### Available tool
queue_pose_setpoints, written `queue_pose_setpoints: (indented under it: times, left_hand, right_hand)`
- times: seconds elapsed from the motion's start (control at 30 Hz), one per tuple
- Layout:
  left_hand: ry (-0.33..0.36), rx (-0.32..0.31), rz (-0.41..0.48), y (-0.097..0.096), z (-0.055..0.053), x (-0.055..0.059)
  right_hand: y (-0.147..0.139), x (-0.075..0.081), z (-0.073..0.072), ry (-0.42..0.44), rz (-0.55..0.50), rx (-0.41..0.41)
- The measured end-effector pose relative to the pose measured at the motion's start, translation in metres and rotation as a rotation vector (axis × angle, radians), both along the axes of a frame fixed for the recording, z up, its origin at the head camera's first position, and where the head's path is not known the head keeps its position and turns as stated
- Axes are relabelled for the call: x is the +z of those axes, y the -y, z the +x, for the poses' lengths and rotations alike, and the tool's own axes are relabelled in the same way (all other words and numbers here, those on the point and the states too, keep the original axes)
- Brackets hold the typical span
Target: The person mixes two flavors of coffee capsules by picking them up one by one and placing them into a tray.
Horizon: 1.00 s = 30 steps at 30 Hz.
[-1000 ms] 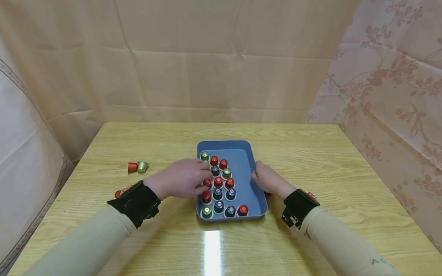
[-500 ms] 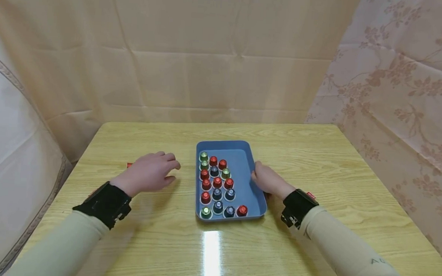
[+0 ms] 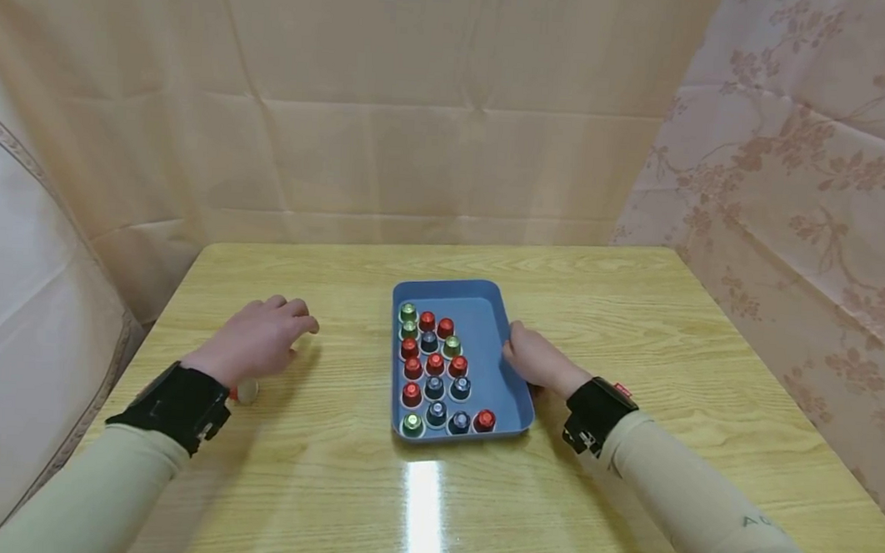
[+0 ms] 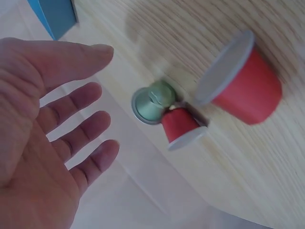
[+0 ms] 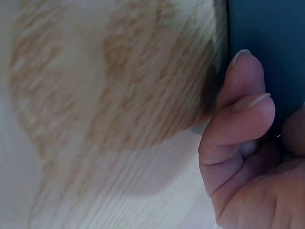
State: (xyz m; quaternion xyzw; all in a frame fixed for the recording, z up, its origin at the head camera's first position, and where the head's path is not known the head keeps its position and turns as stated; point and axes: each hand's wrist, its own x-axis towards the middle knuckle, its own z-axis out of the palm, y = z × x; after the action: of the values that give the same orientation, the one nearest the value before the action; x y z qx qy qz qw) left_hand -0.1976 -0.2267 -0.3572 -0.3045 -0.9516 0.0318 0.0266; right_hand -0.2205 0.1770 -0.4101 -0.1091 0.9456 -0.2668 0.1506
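Observation:
My left hand point(image 3: 254, 346) hovers over the left side of the table with fingers loosely bent and nothing between them. Beside it in the left wrist view, a red coffee capsule point(image 4: 252, 90) lies on its side. Farther off, a green capsule point(image 4: 150, 107) touches a smaller-looking red capsule point(image 4: 181, 126). Mid-table stands a blue tray point(image 3: 491, 388) bearing several red, green and dark blue capsules, lids down, grouped toward its left and front. The right hand point(image 3: 543, 361) grips the tray's right edge, its curled fingers point(image 5: 243, 124) against the outer wall.
The wooden table point(image 3: 635, 320) ends at a beige curtain point(image 3: 419, 142) behind. Patterned cloth point(image 3: 829, 205) hangs on the right and white cloth point(image 3: 29, 288) on the left. In the tray, the right and back parts show bare floor.
My left hand has left the capsules in the tray and moved left over the loose ones. The right hand stays on the tray edge, and the tray has hardly shifted.

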Motion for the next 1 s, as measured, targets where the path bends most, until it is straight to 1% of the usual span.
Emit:
queue_pose_setpoints:
  times: [0.1, 0.17, 0.37, 0.53, 0.63, 0.77, 1.0]
  left_hand:
    - [0.023, 0.049, -0.017, 0.003, -0.001, 0.000]
    - [0.028, 0.066, -0.031, 0.006, -0.001, -0.001]
    - [0.022, 0.056, -0.042, 0.014, -0.002, -0.005]
    - [0.025, 0.060, -0.049, 0.019, -0.005, -0.012]
    - [0.018, 0.046, -0.059, 0.023, -0.007, -0.018]
    - [-0.004, 0.009, -0.069, 0.026, -0.010, -0.024]
    - [-0.062, -0.067, -0.053, 0.023, -0.014, -0.029]
  right_hand:
    - [0.000, -0.001, 0.000, -0.007, 0.003, 0.003]
    - [0.000, -0.001, 0.000, -0.009, 0.002, 0.004]
    - [0.000, -0.001, 0.000, -0.008, -0.007, 0.005]
    - [0.000, -0.002, 0.000, 0.004, -0.009, -0.001]
    - [0.000, -0.003, -0.001, 0.003, -0.005, -0.005]
    - [0.000, -0.004, -0.001, -0.005, -0.001, -0.003]
    - [-0.001, -0.003, -0.001, -0.017, 0.000, -0.001]
